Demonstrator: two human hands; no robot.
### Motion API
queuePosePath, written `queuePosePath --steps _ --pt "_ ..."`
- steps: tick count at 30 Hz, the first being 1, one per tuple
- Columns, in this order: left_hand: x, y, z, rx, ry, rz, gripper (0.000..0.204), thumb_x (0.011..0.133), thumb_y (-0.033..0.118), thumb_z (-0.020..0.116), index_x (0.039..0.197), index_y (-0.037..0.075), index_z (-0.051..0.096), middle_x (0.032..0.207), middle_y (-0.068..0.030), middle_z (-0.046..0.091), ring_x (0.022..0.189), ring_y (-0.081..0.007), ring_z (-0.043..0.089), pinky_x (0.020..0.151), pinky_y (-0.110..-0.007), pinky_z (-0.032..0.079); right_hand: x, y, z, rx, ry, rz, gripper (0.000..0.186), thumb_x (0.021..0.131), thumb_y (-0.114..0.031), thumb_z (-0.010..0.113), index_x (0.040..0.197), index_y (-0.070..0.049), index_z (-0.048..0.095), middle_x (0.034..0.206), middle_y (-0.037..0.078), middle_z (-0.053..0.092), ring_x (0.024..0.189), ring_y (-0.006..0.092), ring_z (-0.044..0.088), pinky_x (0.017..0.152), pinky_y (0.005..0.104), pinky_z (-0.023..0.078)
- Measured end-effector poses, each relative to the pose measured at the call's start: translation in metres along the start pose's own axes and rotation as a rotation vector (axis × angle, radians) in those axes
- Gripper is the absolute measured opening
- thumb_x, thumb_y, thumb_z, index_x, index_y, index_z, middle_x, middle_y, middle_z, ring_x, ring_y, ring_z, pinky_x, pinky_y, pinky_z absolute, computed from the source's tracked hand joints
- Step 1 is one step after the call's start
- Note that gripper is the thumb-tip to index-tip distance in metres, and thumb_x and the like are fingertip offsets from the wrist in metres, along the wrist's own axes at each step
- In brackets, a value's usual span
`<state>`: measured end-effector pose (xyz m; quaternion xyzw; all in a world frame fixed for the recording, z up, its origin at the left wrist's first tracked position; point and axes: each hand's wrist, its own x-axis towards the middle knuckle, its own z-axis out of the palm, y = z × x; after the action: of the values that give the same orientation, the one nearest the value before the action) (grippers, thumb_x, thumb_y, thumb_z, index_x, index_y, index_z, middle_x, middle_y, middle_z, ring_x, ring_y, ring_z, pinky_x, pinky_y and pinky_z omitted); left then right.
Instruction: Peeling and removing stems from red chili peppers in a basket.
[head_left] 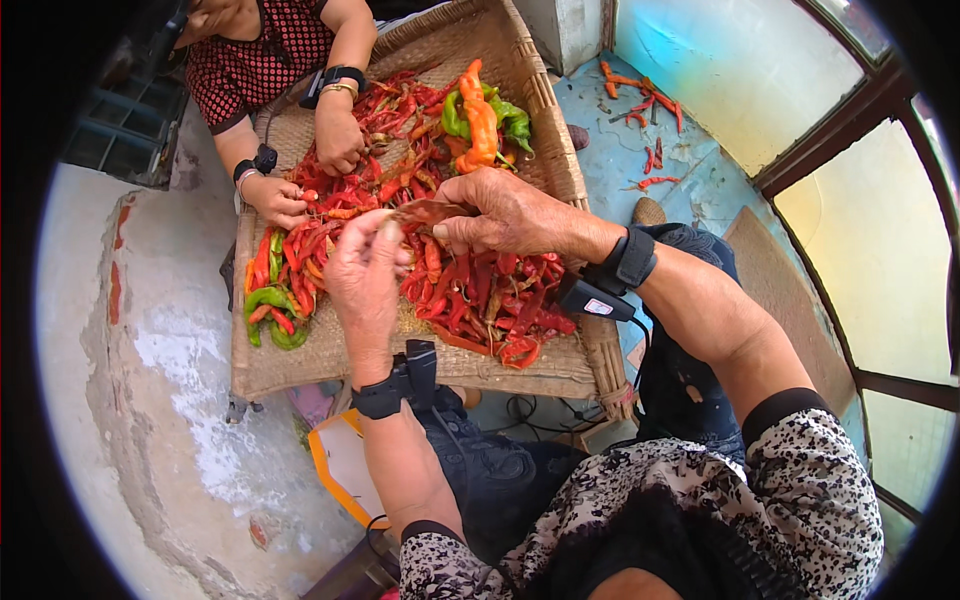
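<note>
Between my two hands is a brownish-red, dried-looking chili pepper (432, 211), held above the heap. My right hand (515, 210) grips one end with thumb and fingers. At its other end, my left hand (365, 275) is closed in a pinch, with the fingertips partly hidden. Below lies a heap of red chili peppers (480, 300) on a large woven tray (400, 372). Past my right hand, a large orange pepper (480, 120) rests against green peppers (513, 122). A curled green pepper (270, 297) lies at the tray's left side.
Across the tray, another person's hands (338, 138) work in the peppers. Loose red peppers (640, 95) lie on the blue floor at the far right, by glazed panels (735, 70). A worn wall (180, 340) stands left; cables (540, 415) lie under the tray's near edge.
</note>
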<state>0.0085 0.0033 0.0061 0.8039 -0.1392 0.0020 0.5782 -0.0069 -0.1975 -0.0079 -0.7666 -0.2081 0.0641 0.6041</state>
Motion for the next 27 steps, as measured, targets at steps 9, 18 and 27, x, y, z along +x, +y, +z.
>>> queuePosePath --steps 9,18,27 --pt "0.020 -0.039 -0.049 0.638 0.234 -0.016 0.028 0.087 0.026 0.061 0.104 0.003 0.063 0.090 -0.0120 0.067 0.072 -0.0202 0.062 0.065 -0.033 0.048 0.003 0.011 -0.019 0.045 0.263 -0.110 0.024 0.095 -0.019 0.054 0.099 0.003 0.061 0.072 0.004 0.062 0.063 0.0085 0.057 0.056 0.0244 0.048" --pt "-0.002 -0.039 0.004 0.656 -0.153 -0.035 0.022 0.081 0.020 0.066 0.081 -0.001 0.061 0.073 -0.0126 0.061 0.068 -0.0254 0.060 0.064 -0.035 0.046 0.007 0.020 -0.008 -0.005 0.199 -0.116 0.014 0.086 -0.011 0.059 0.091 0.002 0.063 0.070 0.010 0.065 0.066 0.0156 0.062 0.063 0.0305 0.050" --pt "-0.010 -0.014 0.004 0.003 -0.309 -0.095 0.024 0.093 0.020 0.057 0.104 -0.002 0.058 0.086 -0.0044 0.063 0.077 -0.0096 0.058 0.070 -0.024 0.047 0.004 0.020 0.009 -0.439 0.173 -0.355 0.035 0.077 -0.005 0.063 0.111 -0.006 0.058 0.082 0.015 0.065 0.077 0.0322 0.064 0.067 0.0395 0.051"
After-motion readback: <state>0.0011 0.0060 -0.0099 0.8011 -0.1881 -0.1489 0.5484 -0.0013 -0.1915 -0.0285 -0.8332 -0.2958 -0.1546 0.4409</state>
